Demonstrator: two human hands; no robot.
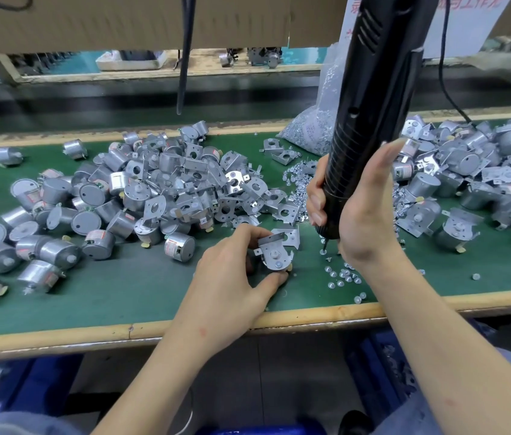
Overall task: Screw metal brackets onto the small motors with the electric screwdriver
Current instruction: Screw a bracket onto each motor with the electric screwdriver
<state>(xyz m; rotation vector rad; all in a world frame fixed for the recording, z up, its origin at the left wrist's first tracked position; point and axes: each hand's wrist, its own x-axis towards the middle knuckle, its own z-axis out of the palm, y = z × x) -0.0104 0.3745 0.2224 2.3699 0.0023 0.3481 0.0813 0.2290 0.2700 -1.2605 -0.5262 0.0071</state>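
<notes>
Black electric screwdriver [370, 98], gripped in right hand [364, 215], stands near-upright, bit down; left hand [232, 277] pinches bracketed motor [274, 257].

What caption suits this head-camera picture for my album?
Left hand holds a bracketed motor while the right hand points the electric screwdriver at loose screws.

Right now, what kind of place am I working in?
Most likely a factory assembly line: heaps of small motors and metal brackets on a green bench, a bag of screws, and an electric screwdriver.
</notes>
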